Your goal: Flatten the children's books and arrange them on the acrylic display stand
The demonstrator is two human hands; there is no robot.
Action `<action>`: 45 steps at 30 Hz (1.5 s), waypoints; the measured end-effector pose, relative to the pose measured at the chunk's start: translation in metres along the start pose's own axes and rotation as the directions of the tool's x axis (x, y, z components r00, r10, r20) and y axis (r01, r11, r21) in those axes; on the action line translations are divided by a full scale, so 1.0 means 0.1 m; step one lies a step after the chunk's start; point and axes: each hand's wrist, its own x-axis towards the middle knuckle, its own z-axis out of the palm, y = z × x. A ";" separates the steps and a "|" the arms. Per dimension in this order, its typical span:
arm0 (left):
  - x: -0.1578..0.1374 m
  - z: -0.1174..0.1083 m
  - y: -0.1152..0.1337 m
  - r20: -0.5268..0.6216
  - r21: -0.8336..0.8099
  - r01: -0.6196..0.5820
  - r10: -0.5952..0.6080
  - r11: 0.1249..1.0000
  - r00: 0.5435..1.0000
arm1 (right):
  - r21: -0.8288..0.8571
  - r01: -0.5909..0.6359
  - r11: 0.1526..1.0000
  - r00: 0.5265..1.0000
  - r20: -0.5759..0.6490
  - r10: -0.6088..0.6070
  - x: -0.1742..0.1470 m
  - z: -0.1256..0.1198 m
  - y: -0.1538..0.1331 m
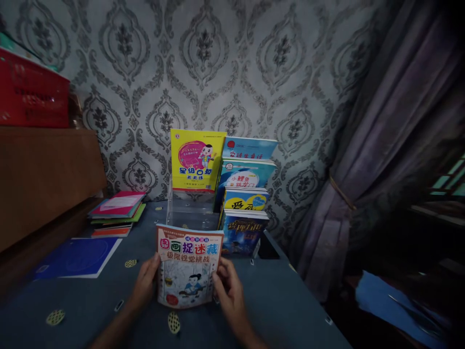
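Between my two hands a picture book (189, 271) with a brown-edged cover and colourful Chinese lettering is held upright, its front facing me. My left hand (146, 280) grips its left edge, and my right hand (229, 288) grips the right edge with thumb in front. Just behind it stands a clear tiered book rack (192, 215). A yellow workbook (198, 160) leans on the rack's back left. On the right side, books stand in tiers: a light blue book (250, 148), a teal book (247, 174), a yellow-and-blue book (244, 199) and a dark blue book (242, 235).
Left on the dark tabletop (138, 322) lie a blue booklet (78, 257) and a stack of colourful books (118, 206). A wooden cabinet (47, 179) carries a red basket (34, 92). A black flat object (269, 247) lies right of the rack. A curtain (363, 160) hangs at right.
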 end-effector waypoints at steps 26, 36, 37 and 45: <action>0.12 -0.22 0.41 0.460 0.290 -0.165 0.014 0.943 0.888 | -0.121 0.071 0.990 0.995 0.072 -0.062 0.15 -0.01 -0.05; 0.29 -0.11 0.71 0.367 0.392 -0.524 0.394 0.756 0.843 | -0.196 0.229 0.953 0.972 0.002 -0.233 0.50 0.08 -0.19; 0.30 -0.09 0.74 0.366 0.378 -0.540 0.415 0.752 0.833 | -0.194 0.272 0.943 0.961 0.009 -0.275 0.54 0.08 -0.20; 0.76 0.00 0.85 0.285 0.306 -0.695 0.634 0.650 0.719 | -0.170 0.435 0.884 0.899 0.032 -0.436 0.81 0.05 -0.29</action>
